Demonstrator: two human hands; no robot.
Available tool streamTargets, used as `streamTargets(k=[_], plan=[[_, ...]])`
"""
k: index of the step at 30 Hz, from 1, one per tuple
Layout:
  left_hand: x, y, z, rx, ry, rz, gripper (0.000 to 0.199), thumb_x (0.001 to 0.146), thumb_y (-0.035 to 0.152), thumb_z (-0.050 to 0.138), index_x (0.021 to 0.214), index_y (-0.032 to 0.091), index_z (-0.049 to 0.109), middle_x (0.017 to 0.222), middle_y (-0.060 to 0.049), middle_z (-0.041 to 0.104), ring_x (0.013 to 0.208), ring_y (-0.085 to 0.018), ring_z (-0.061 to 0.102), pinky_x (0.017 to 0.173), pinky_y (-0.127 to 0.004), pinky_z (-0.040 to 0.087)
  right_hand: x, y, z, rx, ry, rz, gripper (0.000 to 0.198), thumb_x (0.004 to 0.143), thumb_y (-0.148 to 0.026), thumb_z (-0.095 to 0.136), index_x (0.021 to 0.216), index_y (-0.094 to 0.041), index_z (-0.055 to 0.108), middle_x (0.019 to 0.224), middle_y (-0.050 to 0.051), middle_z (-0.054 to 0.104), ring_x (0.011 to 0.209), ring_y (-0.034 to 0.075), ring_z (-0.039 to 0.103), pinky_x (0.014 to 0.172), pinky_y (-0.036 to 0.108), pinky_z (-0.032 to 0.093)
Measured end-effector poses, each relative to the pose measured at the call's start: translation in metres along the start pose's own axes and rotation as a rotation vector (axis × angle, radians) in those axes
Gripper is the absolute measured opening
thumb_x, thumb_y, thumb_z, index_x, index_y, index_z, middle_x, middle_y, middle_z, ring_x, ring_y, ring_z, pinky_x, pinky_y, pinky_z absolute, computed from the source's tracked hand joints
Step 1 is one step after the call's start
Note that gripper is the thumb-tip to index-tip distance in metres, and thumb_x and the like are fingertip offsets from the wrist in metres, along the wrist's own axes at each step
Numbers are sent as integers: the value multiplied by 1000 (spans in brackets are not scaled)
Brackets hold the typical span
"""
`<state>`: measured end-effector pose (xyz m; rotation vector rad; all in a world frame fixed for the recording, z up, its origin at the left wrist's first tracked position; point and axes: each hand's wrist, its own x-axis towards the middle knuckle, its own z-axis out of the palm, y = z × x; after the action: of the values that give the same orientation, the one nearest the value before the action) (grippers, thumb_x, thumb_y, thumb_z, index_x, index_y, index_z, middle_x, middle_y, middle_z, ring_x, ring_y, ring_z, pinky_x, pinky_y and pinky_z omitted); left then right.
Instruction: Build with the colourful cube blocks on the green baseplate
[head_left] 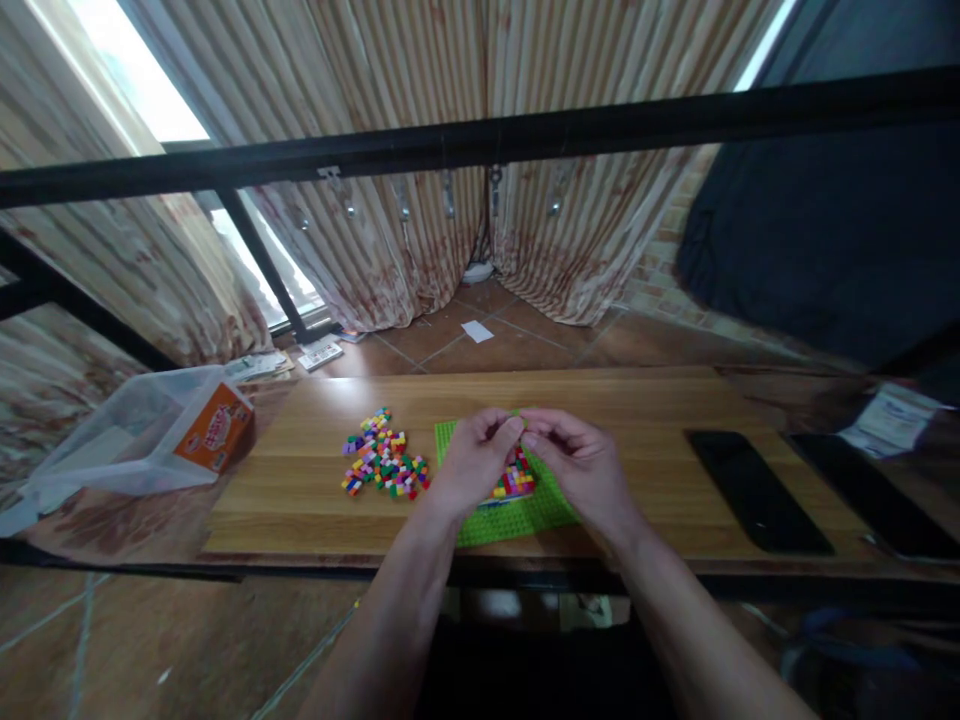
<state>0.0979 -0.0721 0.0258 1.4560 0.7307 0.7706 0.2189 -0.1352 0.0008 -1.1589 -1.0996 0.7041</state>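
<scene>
left hand: over the green baseplate, fingers curled in, thumb and forefinger pinched at the tips; whatever sits in the pinch is too small to make out.
right hand: mirrors it, fingers bent, tips meeting the left hand's tips above the baseplate; cannot tell what it grips, if anything.
contact: both hands' fingertips touch at about the baseplate's far edge.
brick block: multicolour studded cluster on the baseplate, just below and between the 2 hands, partly hidden by them.
green baseplate: flat on the wooden table, near the front edge, centre of view.
loose bricks: scattered pile of small coloured pieces, just left of the baseplate, on the table.
wooden table: light plank top, black frame bar crossing overhead.
plastic tub: clear, at the table's left end, orange box leaning against its side.
phones: 2 dark slabs right of the hands, well apart from the baseplate, phone nearer, second phone further right.
background: striped curtains, tiled floor.
</scene>
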Motion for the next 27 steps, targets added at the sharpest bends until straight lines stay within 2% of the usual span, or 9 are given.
streamTargets(k=[3,6,9,12,14,18,21,27], plan=[[6,-2,6,-95,-69,-69,30,80,42,59,64,17,53,50,5,43,45,-6,35,46,-22,26,4,2,-12,59,-6,54,25,78,-31,70,103,-25,71,76,-1,70,76,16,66,75,31,53],[8,-7,-3,-193,-55,-122,33,75,45,65,64,17,53,51,5,44,45,-6,36,46,-21,28,7,6,-18,70,25,88,29,75,-33,72,103,-25,72,82,0,72,76,15,65,75,31,52],[11,-12,-24,-225,128,-125,32,71,45,68,66,16,56,56,3,50,49,-7,43,49,-20,34,11,16,-24,12,109,119,25,76,-34,71,99,-24,74,82,1,73,72,14,63,71,30,52],[15,-18,-44,-78,401,-82,29,72,42,66,63,15,57,54,3,51,48,-7,43,47,-20,33,16,31,-27,-69,147,175,22,76,-34,69,93,-22,75,78,2,73,67,14,62,67,29,51],[16,-22,-49,12,458,-77,26,73,39,65,65,15,58,56,3,53,49,-7,45,47,-20,33,17,41,-26,-124,125,194,21,77,-34,67,92,-21,74,80,2,74,69,15,64,69,30,52],[16,-31,-48,181,424,-65,23,76,37,60,67,16,61,55,3,55,53,-10,49,51,-21,36,20,52,-18,-286,79,135,17,80,-30,62,90,-22,73,88,3,75,81,18,68,80,35,52],[15,-38,-47,324,414,-47,24,77,39,58,69,16,63,58,2,57,58,-12,52,55,-23,37,23,54,-10,-369,57,111,16,81,-29,61,86,-22,74,88,3,76,81,18,68,80,35,52],[13,-35,-51,520,367,-73,26,78,34,54,59,17,61,54,2,53,55,-12,47,55,-24,31,30,61,1,-321,8,171,15,79,-27,62,84,-22,74,83,2,76,78,17,68,77,33,52]])
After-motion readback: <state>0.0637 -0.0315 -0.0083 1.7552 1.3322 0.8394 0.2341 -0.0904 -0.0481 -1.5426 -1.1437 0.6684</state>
